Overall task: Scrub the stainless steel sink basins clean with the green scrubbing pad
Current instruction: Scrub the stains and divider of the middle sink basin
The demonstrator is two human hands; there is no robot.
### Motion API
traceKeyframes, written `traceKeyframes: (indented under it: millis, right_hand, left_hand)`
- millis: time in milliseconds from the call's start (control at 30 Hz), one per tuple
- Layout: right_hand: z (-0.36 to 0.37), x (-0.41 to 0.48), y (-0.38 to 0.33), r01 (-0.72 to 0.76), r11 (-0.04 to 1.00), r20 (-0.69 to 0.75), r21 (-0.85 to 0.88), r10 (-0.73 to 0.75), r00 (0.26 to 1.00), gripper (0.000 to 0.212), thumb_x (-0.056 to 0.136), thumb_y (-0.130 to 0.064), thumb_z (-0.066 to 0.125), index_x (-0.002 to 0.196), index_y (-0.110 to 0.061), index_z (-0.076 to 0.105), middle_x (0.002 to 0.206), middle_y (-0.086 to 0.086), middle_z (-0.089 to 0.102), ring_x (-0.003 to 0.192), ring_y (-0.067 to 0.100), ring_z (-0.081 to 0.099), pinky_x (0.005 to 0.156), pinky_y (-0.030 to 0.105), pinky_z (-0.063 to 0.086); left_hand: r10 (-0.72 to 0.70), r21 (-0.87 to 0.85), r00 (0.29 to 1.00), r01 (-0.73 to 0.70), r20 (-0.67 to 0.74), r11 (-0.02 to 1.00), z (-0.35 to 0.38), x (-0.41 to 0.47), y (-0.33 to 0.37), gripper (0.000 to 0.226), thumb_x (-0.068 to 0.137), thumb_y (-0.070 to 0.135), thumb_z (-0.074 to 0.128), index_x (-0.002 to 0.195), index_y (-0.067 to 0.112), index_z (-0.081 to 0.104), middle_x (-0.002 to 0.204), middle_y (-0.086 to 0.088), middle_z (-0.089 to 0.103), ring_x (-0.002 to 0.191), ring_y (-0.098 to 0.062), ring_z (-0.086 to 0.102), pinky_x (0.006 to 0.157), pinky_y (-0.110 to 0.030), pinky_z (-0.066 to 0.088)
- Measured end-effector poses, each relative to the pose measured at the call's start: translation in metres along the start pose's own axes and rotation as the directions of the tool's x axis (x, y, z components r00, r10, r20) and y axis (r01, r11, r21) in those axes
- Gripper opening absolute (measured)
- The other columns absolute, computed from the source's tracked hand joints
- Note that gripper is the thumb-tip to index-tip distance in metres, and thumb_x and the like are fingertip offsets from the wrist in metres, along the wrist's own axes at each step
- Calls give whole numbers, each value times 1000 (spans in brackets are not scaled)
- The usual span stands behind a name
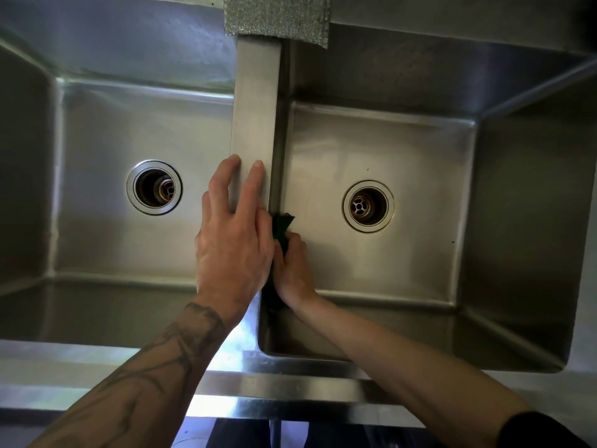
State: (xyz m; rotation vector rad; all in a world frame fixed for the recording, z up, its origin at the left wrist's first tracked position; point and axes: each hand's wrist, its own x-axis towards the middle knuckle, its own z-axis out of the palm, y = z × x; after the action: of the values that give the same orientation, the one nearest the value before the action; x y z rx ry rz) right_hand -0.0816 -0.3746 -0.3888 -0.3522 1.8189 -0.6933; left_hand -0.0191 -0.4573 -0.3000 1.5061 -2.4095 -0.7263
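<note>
Against the right basin's left wall, my right hand (292, 266) presses the green scrubbing pad (280, 232).
My grip is closed on the pad, low beside the divider (255, 101); my left hand (234, 234) lies flat and spread on the divider top, holding nothing.

Soft, rather dim light is falling on the divider (255, 101) between the two basins, which is showing a pale, even sheen. Left and right of the divider the basin floors are glowing mildly, while the outer walls are sinking into shadow. Below the divider, the front rim (284, 388) is catching a bluish-white glare. Straight edges far from the divider are bending from wide-angle distortion, and fine detail is looking slightly soft everywhere.
</note>
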Motion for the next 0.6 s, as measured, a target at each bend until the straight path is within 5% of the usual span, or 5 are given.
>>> traceKeyframes:
  millis: [133, 200, 433, 600]
  right_hand:
    - [-5, -31, 25, 75, 996, 151, -55, -65, 986, 28, 111, -34, 43, 133, -18, 48, 128, 6, 53, 115, 16, 55, 103, 39, 43]
    - [-8, -22, 26, 104, 988, 163, -116, -84, 983, 30, 111, -30, 45, 135, -13, 48, 131, 10, 53, 119, 22, 54, 103, 38, 42]
    - [-3, 3, 37, -52, 929, 217, -366, 139, 966, 35, 112, -28, 44, 137, -3, 49, 141, 21, 53, 129, 35, 54, 104, 40, 42]
    - [4, 20, 10, -109, 988, 42, -107, 114, 993, 28, 109, -22, 48, 129, -4, 57, 129, 20, 64, 120, 36, 62, 101, 47, 50]
  left_hand:
    - [26, -13, 997, -27, -67, 1000, 2, -3, 0, 46, 107, 17, 40, 151, 13, 54, 159, -17, 39, 136, -37, 52, 90, -54, 59]
    - [31, -16, 996, -33, -86, 999, 2, -4, -1, 46, 106, 15, 42, 150, 15, 54, 158, -16, 39, 136, -37, 53, 92, -53, 59]
    - [40, -20, 995, -42, -90, 999, 4, -3, -1, 46, 107, 16, 41, 151, 14, 56, 158, -17, 41, 136, -38, 54, 95, -53, 58]
    - [34, -28, 997, -36, -64, 999, 2, -5, -1, 48, 106, 15, 42, 152, 13, 54, 159, -18, 39, 139, -38, 51, 99, -55, 58]
